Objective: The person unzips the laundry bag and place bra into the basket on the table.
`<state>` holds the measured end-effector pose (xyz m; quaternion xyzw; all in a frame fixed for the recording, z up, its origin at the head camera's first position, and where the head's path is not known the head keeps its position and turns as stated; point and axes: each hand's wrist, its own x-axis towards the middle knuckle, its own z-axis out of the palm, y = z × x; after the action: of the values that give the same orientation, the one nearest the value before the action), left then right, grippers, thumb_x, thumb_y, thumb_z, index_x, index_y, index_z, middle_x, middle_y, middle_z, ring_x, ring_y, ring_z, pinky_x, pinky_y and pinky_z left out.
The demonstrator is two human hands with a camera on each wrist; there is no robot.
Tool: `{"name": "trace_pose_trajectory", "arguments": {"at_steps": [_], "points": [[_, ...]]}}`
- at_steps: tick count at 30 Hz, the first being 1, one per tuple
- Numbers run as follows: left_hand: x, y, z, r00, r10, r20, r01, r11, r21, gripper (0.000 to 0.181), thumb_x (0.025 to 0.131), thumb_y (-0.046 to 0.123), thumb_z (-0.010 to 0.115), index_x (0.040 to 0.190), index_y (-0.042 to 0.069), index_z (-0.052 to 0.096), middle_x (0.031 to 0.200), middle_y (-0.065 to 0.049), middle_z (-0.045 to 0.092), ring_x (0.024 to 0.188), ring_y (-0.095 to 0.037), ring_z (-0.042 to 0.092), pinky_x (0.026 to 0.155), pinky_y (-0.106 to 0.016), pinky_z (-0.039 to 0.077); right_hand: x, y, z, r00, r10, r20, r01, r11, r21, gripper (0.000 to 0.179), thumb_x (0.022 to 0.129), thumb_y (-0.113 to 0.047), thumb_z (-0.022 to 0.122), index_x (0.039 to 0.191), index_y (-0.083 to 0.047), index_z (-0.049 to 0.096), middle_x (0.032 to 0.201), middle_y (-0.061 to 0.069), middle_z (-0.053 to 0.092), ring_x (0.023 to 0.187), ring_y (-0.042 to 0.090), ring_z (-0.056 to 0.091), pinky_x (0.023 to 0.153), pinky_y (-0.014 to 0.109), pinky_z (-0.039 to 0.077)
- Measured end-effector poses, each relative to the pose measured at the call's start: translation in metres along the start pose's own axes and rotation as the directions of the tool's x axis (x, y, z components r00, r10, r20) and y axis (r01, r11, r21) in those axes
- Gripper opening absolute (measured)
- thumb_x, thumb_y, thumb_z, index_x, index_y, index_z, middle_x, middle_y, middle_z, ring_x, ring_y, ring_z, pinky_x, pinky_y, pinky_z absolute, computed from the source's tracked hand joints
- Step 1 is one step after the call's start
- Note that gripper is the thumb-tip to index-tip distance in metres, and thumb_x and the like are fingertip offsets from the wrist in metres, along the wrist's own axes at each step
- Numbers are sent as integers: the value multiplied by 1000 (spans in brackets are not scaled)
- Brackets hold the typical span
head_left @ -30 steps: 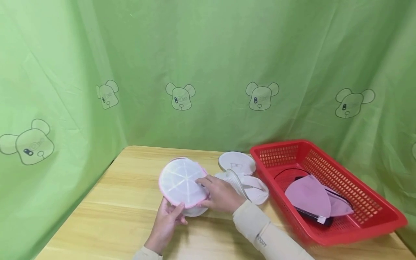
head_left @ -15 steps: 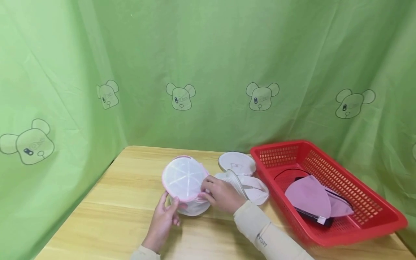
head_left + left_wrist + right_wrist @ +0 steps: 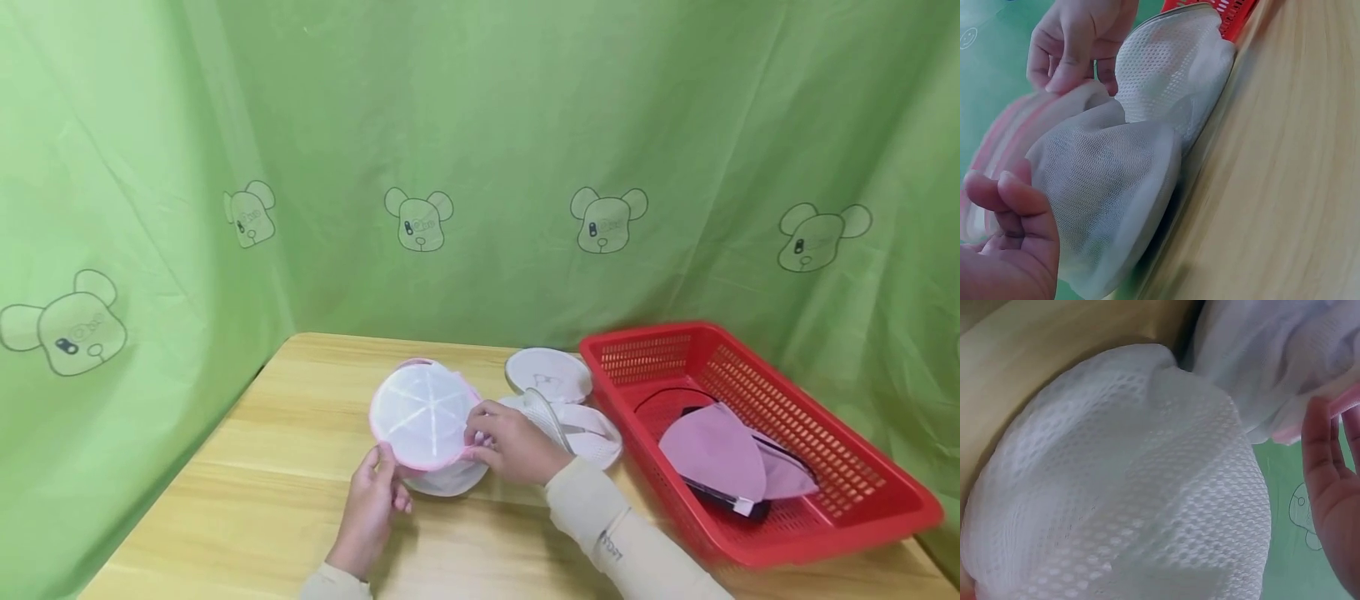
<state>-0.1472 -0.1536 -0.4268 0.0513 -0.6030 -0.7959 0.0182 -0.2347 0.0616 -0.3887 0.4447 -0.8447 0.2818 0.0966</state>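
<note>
A round white mesh laundry bag (image 3: 423,408) with pink trim stands on the table in the head view. Its lid shows spoke-like lines, and its soft side wall (image 3: 1104,175) fills the middle of the left wrist view. My left hand (image 3: 367,512) pinches the pink rim at the near left, thumb on top and fingers curled below. On the right side, my right hand (image 3: 517,442) pinches the pink edge between thumb and fingers. Whether it holds a zipper pull there is hidden. The right wrist view also shows that hand (image 3: 1335,487) on the pink edge (image 3: 1344,403).
Right of the bag lie a coarse white mesh bag (image 3: 592,437) and a flat round white one (image 3: 547,375) with a small print. A red plastic basket (image 3: 795,550) at the right holds pink fabric cups (image 3: 712,454) with black cord. A green curtain (image 3: 502,283) hangs behind the table.
The bag's lid tilted and shifted slightly right, then back left. My left thumb has moved up the near-left rim. My right fingers have gone from the lid's top to its edge.
</note>
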Motion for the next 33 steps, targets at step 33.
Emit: {"name": "trace_pose_trajectory", "arguments": {"at_steps": [33], "points": [[-2,-4,10,997,-74,15,74,996,-42,43,100,30,53,129,-1,47,81,-1,61,49,-1,42,49,-17,43,29,16,-15,785,577,-224,-331,697,637,14,101,-4,44,113,4,48,91,20,66,79,28,69,71,30,58]]}}
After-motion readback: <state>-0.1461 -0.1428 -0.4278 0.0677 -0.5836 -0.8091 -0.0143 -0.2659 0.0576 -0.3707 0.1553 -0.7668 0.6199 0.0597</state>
